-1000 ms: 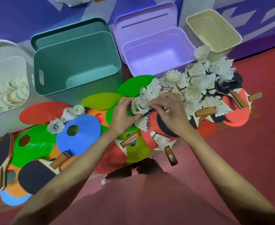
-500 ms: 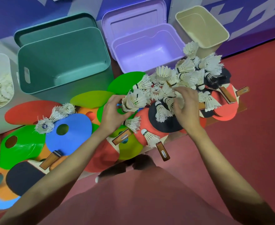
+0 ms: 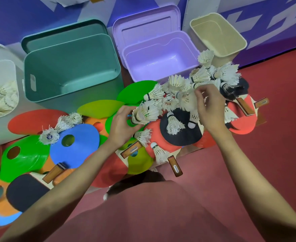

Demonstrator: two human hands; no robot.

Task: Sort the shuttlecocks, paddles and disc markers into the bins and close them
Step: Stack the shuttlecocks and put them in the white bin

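While shuttlecocks [image 3: 187,88] remain loose mid-frame, left hand [image 3: 121,124] grips bunch [image 3: 143,113], right hand [image 3: 211,109] fingers pinch another; next: carry to white bin [image 3: 12,67], far left.

Hands [image 3: 121,126] among shuttlecocks [image 3: 174,124] (bins [image 3: 70,67] open)

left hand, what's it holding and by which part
The left hand grips a bunch of shuttlecocks, fingers around their cork ends, feathers pointing away to the right.
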